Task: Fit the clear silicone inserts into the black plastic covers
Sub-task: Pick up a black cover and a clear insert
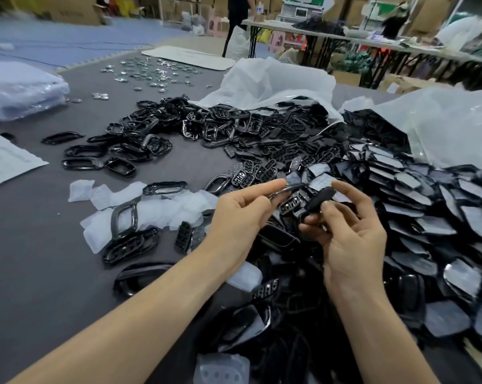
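Head view, looking down at two bare forearms over a grey bench (pixel 40 259) heaped with small parts.

The left hand (pixel 242 217) has its fingers (pixel 264 189) nearly straight, thumb and forefinger lightly pinching a thin black frame (pixel 288 189). The right hand (pixel 356 239), just beside it, has loosely curled fingers (pixel 350 195) and holds a small black cover (pixel 320 200) between thumb and fingertips. The two pieces are close together, raised above the heap. I can make out no clear insert in either hand.

Progress seems to be somewhere in the middle. To the right, a large overlapping stack (pixel 417 206) of black pieces shows pale faces, which look like covers with inserts fitted. Much seems left: a wide spill of unfilled covers (pixel 220 126) lies across the middle of the bench, and loose clear inserts (pixel 162 203) lie in a patch left of the hands, some black frames resting on them. One more insert (pixel 220 367) sits at the bottom edge.

Behind the spill, two opened pale plastic bags (pixel 275 79) slump, dark parts pouring from them. Farther back lie scattered shiny discs (pixel 151 70). At the left edge are a plastic-wrapped bundle (pixel 21 92) and a white sheet (pixel 4 162).

The room is a workshop: blue floor mats (pixel 68 40), cardboard boxes, a long far table (pixel 372 41) with clutter, and a person (pixel 237 15) standing beside it, blurred.
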